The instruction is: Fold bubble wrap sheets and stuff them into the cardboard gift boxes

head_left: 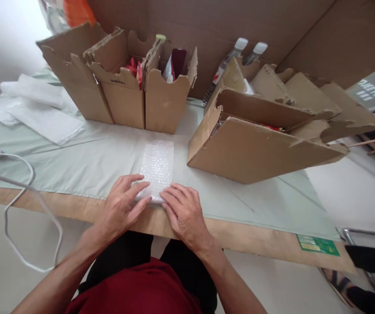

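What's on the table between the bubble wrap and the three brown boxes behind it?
Nothing: in the head view, only bare green cloth lies between the bubble wrap and the boxes.

Three upright cardboard boxes stand in a row at upper centre, red packets showing in the middle one. A larger cardboard box lies tipped on its side at centre right. Two capped bottles lean behind it, possibly sprays. White plastic bags lie at upper left. A white cable loops off the table edge at left. A green sticker sits at lower right.
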`<state>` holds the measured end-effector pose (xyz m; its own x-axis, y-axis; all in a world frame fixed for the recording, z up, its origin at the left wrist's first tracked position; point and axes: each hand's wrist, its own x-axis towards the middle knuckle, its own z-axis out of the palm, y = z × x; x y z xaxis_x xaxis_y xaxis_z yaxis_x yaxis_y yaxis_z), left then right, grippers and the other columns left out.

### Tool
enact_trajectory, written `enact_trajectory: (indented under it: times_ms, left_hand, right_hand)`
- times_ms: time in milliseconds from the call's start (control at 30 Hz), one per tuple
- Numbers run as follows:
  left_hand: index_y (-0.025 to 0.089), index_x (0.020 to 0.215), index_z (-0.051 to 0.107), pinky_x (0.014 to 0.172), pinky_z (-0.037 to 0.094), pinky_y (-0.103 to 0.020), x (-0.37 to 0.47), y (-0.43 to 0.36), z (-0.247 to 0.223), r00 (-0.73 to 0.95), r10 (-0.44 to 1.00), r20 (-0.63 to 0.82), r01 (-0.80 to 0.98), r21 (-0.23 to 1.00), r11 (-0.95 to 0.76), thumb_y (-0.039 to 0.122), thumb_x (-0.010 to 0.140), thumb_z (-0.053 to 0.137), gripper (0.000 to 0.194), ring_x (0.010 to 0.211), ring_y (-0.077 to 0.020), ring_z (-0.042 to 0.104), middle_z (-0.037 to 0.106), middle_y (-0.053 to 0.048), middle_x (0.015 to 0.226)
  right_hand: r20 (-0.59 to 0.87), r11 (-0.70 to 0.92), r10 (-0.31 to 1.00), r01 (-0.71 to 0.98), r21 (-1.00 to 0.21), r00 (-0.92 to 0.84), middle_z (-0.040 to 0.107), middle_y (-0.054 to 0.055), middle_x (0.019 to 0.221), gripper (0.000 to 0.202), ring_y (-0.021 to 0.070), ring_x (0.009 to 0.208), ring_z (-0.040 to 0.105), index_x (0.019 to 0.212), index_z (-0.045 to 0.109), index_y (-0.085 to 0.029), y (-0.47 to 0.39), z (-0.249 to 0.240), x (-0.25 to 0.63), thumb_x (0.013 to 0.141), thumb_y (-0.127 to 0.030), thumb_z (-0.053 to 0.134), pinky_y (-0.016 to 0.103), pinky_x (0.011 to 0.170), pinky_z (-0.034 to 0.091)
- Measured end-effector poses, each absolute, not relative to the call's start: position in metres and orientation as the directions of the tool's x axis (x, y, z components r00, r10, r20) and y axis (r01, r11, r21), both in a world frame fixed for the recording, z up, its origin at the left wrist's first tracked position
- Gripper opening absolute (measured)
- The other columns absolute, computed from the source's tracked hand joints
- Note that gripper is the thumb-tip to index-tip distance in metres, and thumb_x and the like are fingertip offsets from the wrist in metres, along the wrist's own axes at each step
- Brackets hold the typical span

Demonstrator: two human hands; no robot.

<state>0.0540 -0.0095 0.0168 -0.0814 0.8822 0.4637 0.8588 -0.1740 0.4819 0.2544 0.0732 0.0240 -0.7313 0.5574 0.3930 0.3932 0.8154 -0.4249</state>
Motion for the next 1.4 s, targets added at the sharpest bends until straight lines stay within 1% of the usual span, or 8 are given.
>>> enact_trajectory:
  times_ms: [200, 467, 733, 1000, 1100, 1200, 1300, 1400]
  left_hand:
    - [0.021, 0.122, 0.061, 0.088, 0.053, -0.039, 0.054, -0.022, 0.023, -0.025, 0.920, 0.391, 0.815, 0.541, -0.208, 0.020, 0.101, 0.055, 0.021, 0.096, -0.0204, 0.066, 0.072, -0.005, 0.102]
    - [0.020, 0.121, 0.065, 0.095, 0.055, -0.046, 0.051, 0.005, 0.011, -0.189, 0.874, 0.447, 0.852, 0.518, -0.080, 0.030, 0.099, 0.058, 0.026, 0.109, -0.0283, 0.066, 0.068, -0.013, 0.119]
    - [0.022, 0.126, 0.059, 0.097, 0.051, -0.042, 0.054, -0.026, 0.024, -0.068, 0.924, 0.376, 0.792, 0.584, -0.179, 0.019, 0.099, 0.057, 0.028, 0.108, -0.0242, 0.064, 0.071, -0.008, 0.112]
    - [0.019, 0.124, 0.064, 0.098, 0.053, -0.048, 0.050, -0.001, 0.012, -0.230, 0.890, 0.395, 0.833, 0.552, -0.029, 0.030, 0.101, 0.055, 0.027, 0.110, -0.0279, 0.063, 0.067, -0.012, 0.119]
    - [0.022, 0.131, 0.060, 0.099, 0.055, -0.046, 0.059, -0.017, 0.017, -0.449, 0.842, 0.300, 0.649, 0.757, 0.076, 0.036, 0.098, 0.060, 0.036, 0.110, -0.0260, 0.065, 0.065, -0.010, 0.122]
    - [0.023, 0.141, 0.051, 0.098, 0.058, -0.046, 0.072, -0.037, 0.023, -0.603, 0.798, -0.002, 0.150, 0.982, 0.115, 0.041, 0.093, 0.066, 0.054, 0.111, -0.0244, 0.068, 0.066, -0.010, 0.125]
    - [0.021, 0.143, 0.049, 0.100, 0.058, -0.046, 0.083, -0.042, 0.030, -0.509, 0.811, -0.289, -0.315, 0.939, 0.137, 0.042, 0.085, 0.074, 0.067, 0.120, -0.0275, 0.067, 0.068, -0.012, 0.128]
    - [0.020, 0.143, 0.051, 0.097, 0.059, -0.041, 0.092, -0.033, 0.038, -0.423, 0.826, -0.372, -0.456, 0.875, 0.160, 0.044, 0.077, 0.081, 0.077, 0.117, -0.0273, 0.068, 0.072, -0.011, 0.121]
  right_hand:
    - [0.304, 0.694, 0.640, 0.361, -0.623, -0.705, 0.076, 0.007, 0.115, 0.025, 0.0227, 0.106, 0.067, 0.125, 0.066, -0.020, 0.071, 0.033, 0.264, 0.102, -0.020, 0.056, 0.040, 0.094, 0.049]
    - [0.358, 0.827, 0.544, 0.415, -0.379, -0.758, 0.069, 0.013, 0.133, 0.034, 0.0308, 0.126, 0.059, 0.131, 0.064, -0.019, 0.077, 0.023, 0.256, 0.097, -0.018, 0.061, 0.048, 0.102, 0.044]
    - [0.276, 0.706, 0.613, 0.356, -0.612, -0.740, 0.075, 0.007, 0.116, 0.029, 0.0228, 0.106, 0.066, 0.129, 0.064, -0.020, 0.076, 0.037, 0.262, 0.102, -0.018, 0.053, 0.041, 0.097, 0.048]
    - [0.378, 0.837, 0.534, 0.407, -0.367, -0.756, 0.067, 0.014, 0.135, 0.038, 0.0323, 0.125, 0.058, 0.133, 0.063, -0.019, 0.077, 0.024, 0.253, 0.097, -0.027, 0.065, 0.050, 0.103, 0.045]
    - [0.379, 0.793, 0.584, 0.404, -0.457, -0.718, 0.075, 0.010, 0.121, 0.030, 0.0289, 0.119, 0.063, 0.129, 0.065, -0.022, 0.081, 0.023, 0.251, 0.100, -0.025, 0.061, 0.048, 0.102, 0.047]
    - [0.367, 0.672, 0.704, 0.403, -0.621, -0.608, 0.076, 0.009, 0.115, 0.028, 0.0259, 0.108, 0.067, 0.127, 0.067, -0.022, 0.079, 0.027, 0.252, 0.101, -0.029, 0.059, 0.044, 0.096, 0.052]
    - [0.252, 0.531, 0.769, 0.369, -0.763, -0.587, 0.076, 0.007, 0.113, 0.025, 0.0234, 0.104, 0.068, 0.123, 0.069, -0.024, 0.067, 0.034, 0.256, 0.100, -0.031, 0.060, 0.040, 0.093, 0.055]
    - [0.192, 0.475, 0.770, 0.347, -0.809, -0.608, 0.076, 0.006, 0.110, 0.023, 0.0228, 0.104, 0.068, 0.119, 0.071, -0.026, 0.056, 0.038, 0.261, 0.101, -0.033, 0.058, 0.039, 0.094, 0.055]
